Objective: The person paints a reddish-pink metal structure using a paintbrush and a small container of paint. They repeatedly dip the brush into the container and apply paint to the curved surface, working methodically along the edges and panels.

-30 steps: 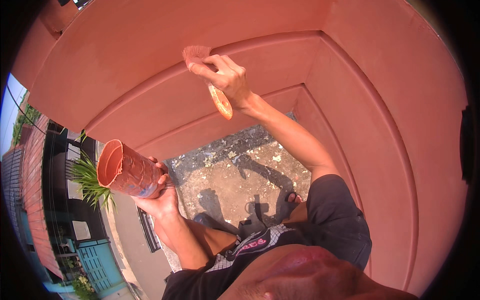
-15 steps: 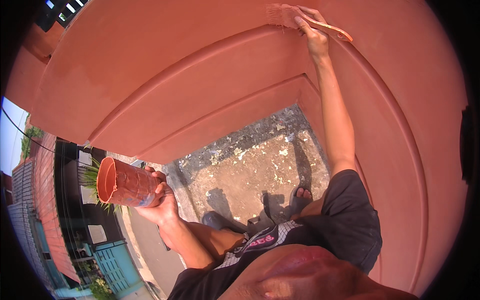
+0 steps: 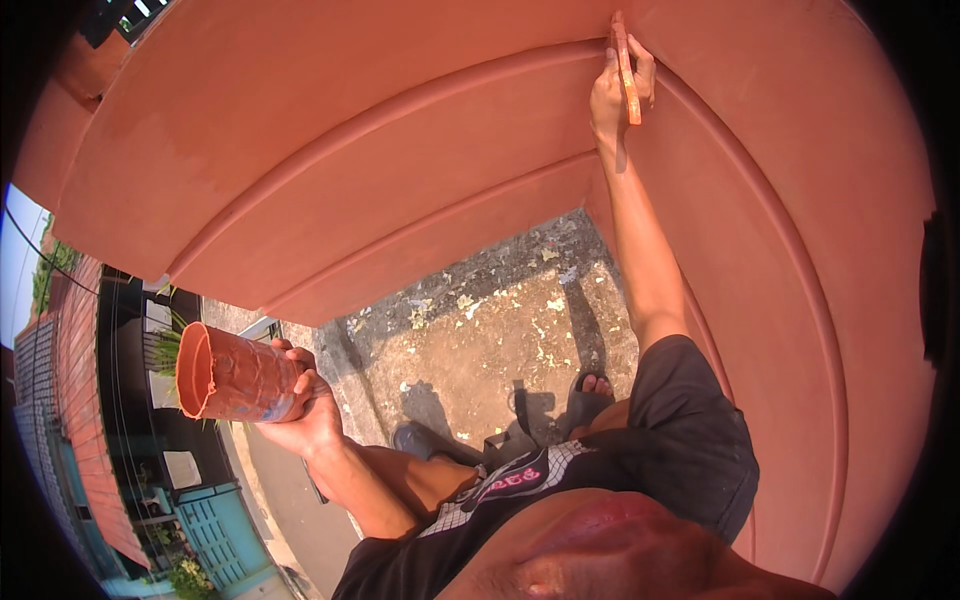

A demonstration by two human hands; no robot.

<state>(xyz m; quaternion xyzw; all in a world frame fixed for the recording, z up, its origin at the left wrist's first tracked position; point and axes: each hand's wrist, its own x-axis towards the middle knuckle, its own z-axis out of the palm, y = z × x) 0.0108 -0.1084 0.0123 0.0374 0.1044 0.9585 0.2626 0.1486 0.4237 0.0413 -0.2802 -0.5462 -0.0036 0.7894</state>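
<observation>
My right hand (image 3: pixel 622 95) is closed round the handle of a paintbrush (image 3: pixel 628 75), held up at the inner corner where two terracotta-coloured walls (image 3: pixel 430 150) meet. The brush now shows edge-on, its bristle end against the corner just above a raised moulding (image 3: pixel 480 75). At the left, my left hand (image 3: pixel 312 405) grips a paint-smeared cylindrical container (image 3: pixel 245 378) coated in the same terracotta colour. Its open mouth tilts to the left. How much paint is inside cannot be seen.
Below lies a rough concrete floor (image 3: pixel 480 340) spotted with pale flakes, where my sandalled feet stand. The right wall (image 3: pixel 780 130) curves close beside my right arm. Beyond the left wall's end are a green plant (image 3: pixel 165 345), a blue gate (image 3: pixel 222 535) and a reddish roof (image 3: pixel 85 400).
My right hand has turned the brush from lying sideways, bristles left, to pointing up into the corner. The container in my left hand has shifted slightly left and down.
</observation>
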